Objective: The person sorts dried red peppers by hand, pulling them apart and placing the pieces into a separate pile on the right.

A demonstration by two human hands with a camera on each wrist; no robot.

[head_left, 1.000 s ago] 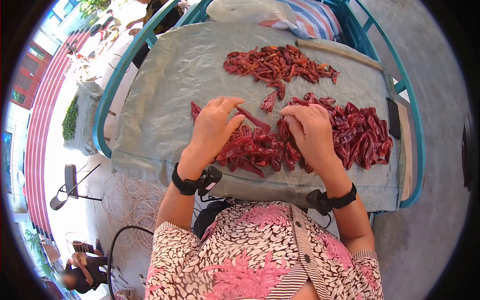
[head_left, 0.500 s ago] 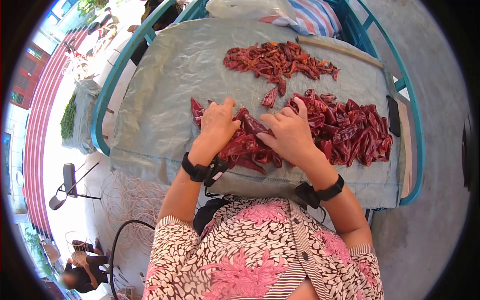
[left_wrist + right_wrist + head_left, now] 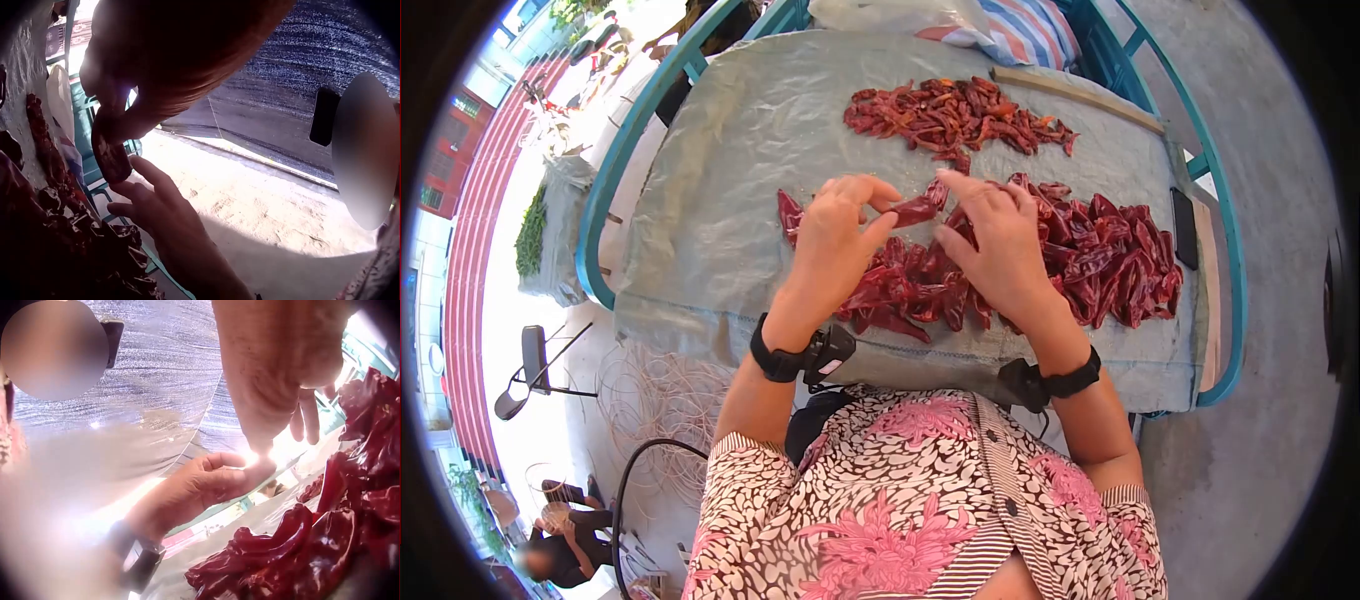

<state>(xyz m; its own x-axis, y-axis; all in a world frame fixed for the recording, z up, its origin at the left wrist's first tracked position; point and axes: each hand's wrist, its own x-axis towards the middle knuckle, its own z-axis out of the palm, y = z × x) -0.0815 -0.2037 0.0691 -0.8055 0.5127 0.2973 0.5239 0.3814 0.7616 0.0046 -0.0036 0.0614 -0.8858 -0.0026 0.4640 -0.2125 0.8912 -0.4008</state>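
Observation:
In the head view my left hand (image 3: 835,235) pinches a dried red chili pepper (image 3: 915,211) between thumb and fingers, raised over the near pile. The same pepper (image 3: 109,150) shows dark in the left wrist view, its lower end by the fingertips of my right hand (image 3: 169,212). That right hand has its thumb spread from fairly straight fingers, around the pepper's far end. Below both hands lies a loose heap of glossy red chilies (image 3: 910,285). A larger heap of chilies (image 3: 1110,260) spreads to the right. In the right wrist view the pepper is mostly hidden.
A pile of smaller, orange-red chilies (image 3: 960,115) lies farther back on the grey sheet (image 3: 730,160). Teal rails (image 3: 1235,300) flank the surface. A black phone (image 3: 1185,228) and a wooden strip (image 3: 1080,95) lie near the right side. Another person (image 3: 570,540) sits at lower left.
Both hands reached down into the near chilies, then rose. The left hand now holds a pepper up. The right hand moved left, then slightly up, toward that pepper's end.

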